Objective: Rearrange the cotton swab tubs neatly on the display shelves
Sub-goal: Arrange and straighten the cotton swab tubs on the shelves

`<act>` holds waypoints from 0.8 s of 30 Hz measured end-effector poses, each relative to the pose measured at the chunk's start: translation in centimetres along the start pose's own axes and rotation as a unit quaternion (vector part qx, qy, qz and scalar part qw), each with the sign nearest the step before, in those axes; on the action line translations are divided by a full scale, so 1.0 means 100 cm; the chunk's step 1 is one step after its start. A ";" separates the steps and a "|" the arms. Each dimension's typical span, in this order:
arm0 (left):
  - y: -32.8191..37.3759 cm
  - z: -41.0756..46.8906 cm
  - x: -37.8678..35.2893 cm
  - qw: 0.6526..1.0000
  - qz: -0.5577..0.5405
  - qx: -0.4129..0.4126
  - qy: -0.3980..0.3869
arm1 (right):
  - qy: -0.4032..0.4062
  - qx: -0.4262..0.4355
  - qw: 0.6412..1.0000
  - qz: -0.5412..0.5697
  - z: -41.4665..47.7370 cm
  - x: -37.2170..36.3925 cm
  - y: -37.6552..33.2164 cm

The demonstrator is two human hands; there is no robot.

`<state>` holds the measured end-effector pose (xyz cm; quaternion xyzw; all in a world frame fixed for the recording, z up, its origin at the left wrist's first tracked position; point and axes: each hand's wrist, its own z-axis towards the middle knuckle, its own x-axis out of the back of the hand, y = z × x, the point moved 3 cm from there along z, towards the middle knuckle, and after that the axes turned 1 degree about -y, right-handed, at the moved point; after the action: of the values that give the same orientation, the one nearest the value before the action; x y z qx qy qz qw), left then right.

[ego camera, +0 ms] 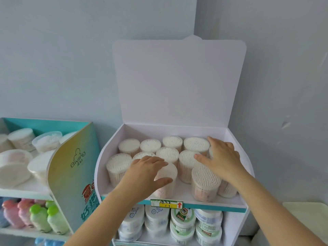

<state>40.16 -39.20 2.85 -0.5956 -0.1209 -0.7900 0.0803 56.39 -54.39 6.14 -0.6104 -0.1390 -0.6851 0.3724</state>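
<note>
gripping front tub (167, 172) in left hand (144, 174), right hand (221, 157) spread over tubs (196, 144)

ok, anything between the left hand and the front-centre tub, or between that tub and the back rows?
Nothing at the hand: the left hand grips the front-centre tub. Going straight back is blocked: a middle-row tub stands directly behind it. Bare shelf floor shows to its right.
</note>
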 end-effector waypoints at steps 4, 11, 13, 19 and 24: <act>-0.017 0.017 -0.002 0.999 0.032 0.012 -0.027 | -0.066 -0.048 0.996 0.047 0.049 -0.012 0.003; -0.048 0.030 -0.024 0.995 0.030 0.070 -0.069 | -0.131 -0.139 0.980 0.057 0.106 -0.047 0.000; -0.050 0.030 -0.026 0.995 0.030 0.076 -0.058 | -0.135 -0.154 0.979 0.001 0.109 -0.057 -0.002; -0.054 0.030 -0.034 0.996 0.035 0.074 -0.040 | -0.059 -0.199 0.976 0.069 0.106 -0.058 -0.001; -0.054 0.031 -0.034 0.996 0.014 0.078 -0.045 | 0.030 -0.160 0.954 0.251 0.105 -0.017 -0.003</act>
<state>42.52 -33.24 -0.10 -0.6244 -0.1773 -0.7492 0.1320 63.82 -46.88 6.90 -0.6562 0.1416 -0.6007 0.4343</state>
